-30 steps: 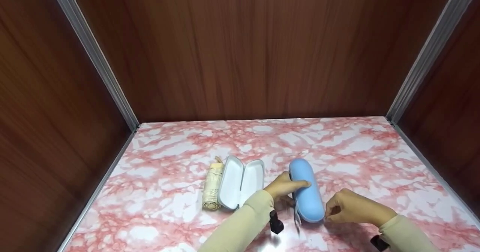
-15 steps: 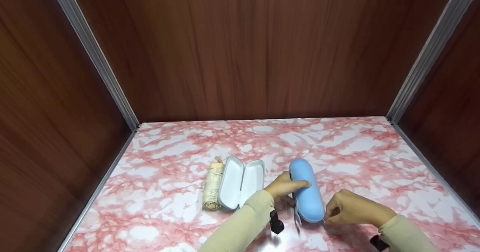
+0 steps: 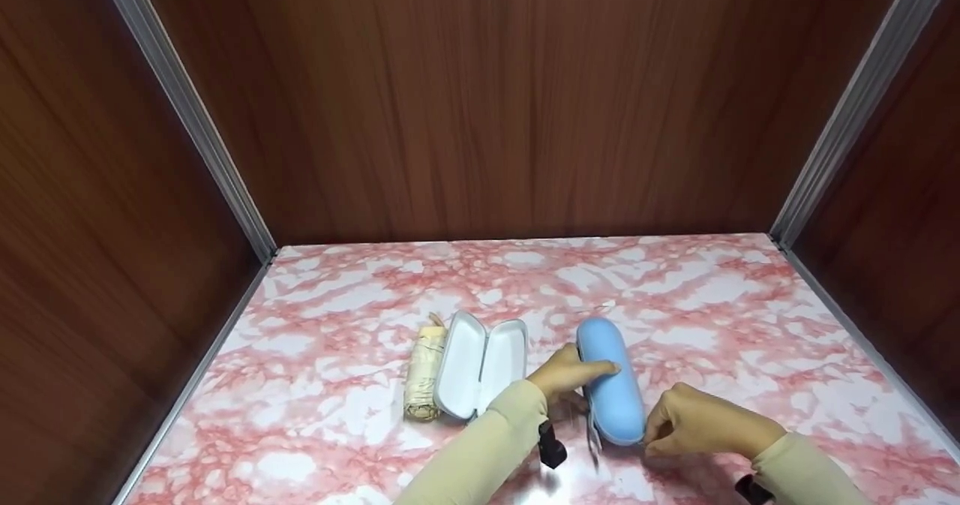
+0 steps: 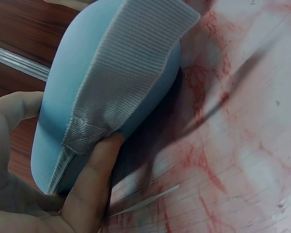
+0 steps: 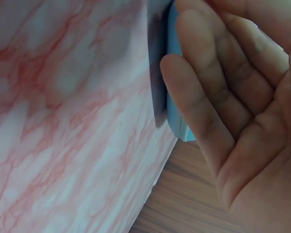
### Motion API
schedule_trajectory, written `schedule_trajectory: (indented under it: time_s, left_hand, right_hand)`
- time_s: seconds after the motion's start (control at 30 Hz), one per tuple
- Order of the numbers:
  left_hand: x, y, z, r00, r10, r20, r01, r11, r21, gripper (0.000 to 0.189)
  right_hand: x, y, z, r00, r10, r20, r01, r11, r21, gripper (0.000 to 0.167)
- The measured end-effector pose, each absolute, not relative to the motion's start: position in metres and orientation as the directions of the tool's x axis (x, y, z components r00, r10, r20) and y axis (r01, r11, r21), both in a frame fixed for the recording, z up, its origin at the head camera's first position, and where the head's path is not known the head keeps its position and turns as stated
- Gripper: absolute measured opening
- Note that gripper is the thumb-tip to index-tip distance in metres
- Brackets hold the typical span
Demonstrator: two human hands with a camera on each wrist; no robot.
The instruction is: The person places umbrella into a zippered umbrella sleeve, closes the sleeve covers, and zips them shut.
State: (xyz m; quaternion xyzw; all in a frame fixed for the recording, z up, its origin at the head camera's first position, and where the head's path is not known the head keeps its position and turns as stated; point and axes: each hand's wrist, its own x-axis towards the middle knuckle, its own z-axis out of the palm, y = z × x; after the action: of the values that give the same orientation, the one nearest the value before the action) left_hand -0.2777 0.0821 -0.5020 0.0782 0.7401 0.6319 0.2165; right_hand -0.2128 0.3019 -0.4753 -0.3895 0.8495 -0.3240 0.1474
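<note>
A long, rounded blue zip case (image 3: 611, 385) lies on the table, slightly tilted to the left at its far end. My left hand (image 3: 571, 374) grips it from the left, thumb across the top and fingers along the side. In the left wrist view, a fingertip presses by the base of a grey ribbed strap (image 4: 121, 73) on the case's side. At the case's near right corner, my right hand (image 3: 701, 422) pinches the small zipper pull between thumb and forefinger, which mostly cover it. The right wrist view shows its other fingers (image 5: 199, 107) curled beside the blue case.
An open glasses case (image 3: 484, 366) with a white lining lies left of my left hand. Against its left side is a rolled beige folding umbrella (image 3: 425, 374). Dark wood panels (image 3: 487, 100) wall in the back and sides of the pink-and-white marbled table (image 3: 337, 355).
My right hand has shifted very slightly toward me at the case's near corner. My left hand keeps its hold, and the case stays in almost the same place.
</note>
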Motion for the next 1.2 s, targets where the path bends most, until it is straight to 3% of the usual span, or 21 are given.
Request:
schedule_trajectory:
  time_s: [0.27, 0.37, 0.53, 0.7, 0.93, 1.2]
  left_hand:
    - [-0.278, 0.083, -0.502, -0.901, 0.369, -0.23, -0.168, 0.195, 0.966, 0.049]
    - [-0.277, 0.084, -0.502, -0.903, 0.365, -0.227, -0.169, 0.184, 0.968, 0.048]
    - [-0.275, 0.085, -0.503, -0.901, 0.369, -0.229, -0.178, 0.167, 0.97, 0.05]
    - [-0.275, 0.084, -0.502, -0.903, 0.363, -0.229, -0.175, 0.177, 0.969, 0.05]
    - [-0.275, 0.084, -0.503, -0.904, 0.361, -0.23, -0.172, 0.186, 0.967, 0.052]
    - [-0.278, 0.085, -0.505, -0.899, 0.374, -0.227, -0.165, 0.192, 0.968, 0.053]
  right_hand:
    - [-0.214, 0.302, -0.477, -0.674, -0.738, -0.037, -0.518, 0.507, -0.689, 0.008]
    - [-0.214, 0.304, -0.478, -0.66, -0.75, -0.044, -0.491, 0.475, -0.73, 0.003]
    - [-0.219, 0.31, -0.476, -0.628, -0.778, -0.016, -0.505, 0.423, -0.752, 0.011]
    - [-0.23, 0.32, -0.471, -0.705, -0.708, -0.04, -0.447, 0.488, -0.75, 0.013]
    - [-0.25, 0.324, -0.474, -0.817, -0.549, -0.176, -0.164, 0.514, -0.842, 0.035]
    - [-0.27, 0.316, -0.483, -0.854, -0.475, -0.213, -0.007, 0.419, -0.908, 0.042]
